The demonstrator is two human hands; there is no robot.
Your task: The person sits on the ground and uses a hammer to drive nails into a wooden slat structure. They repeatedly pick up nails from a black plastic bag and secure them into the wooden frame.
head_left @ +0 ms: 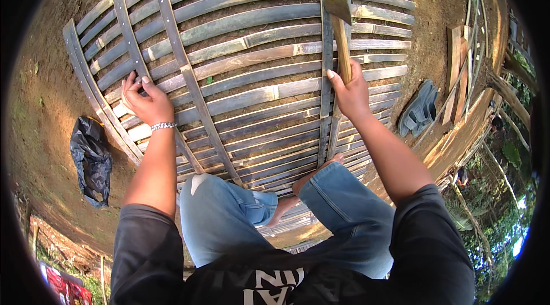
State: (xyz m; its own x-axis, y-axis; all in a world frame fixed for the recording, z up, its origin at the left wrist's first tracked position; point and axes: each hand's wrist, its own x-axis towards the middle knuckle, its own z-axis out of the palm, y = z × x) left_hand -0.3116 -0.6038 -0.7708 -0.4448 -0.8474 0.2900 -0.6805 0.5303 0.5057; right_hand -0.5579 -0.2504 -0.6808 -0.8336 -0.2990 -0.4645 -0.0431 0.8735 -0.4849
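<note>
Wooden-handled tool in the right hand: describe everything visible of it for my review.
The pale brown wooden-handled tool has a dark, angular, metal-looking head at its far end. Its straight handle points away from the person, in the grip of the right hand, which hides its lower part. It appears over the right side of the grey-and-tan slatted bamboo lattice; whether they touch is unclear.

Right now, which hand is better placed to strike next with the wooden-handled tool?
Probably the right hand: it grips the wooden-handled tool by its handle. The left hand is well away from it, fingers curled near a crosswise bamboo strip.
</note>
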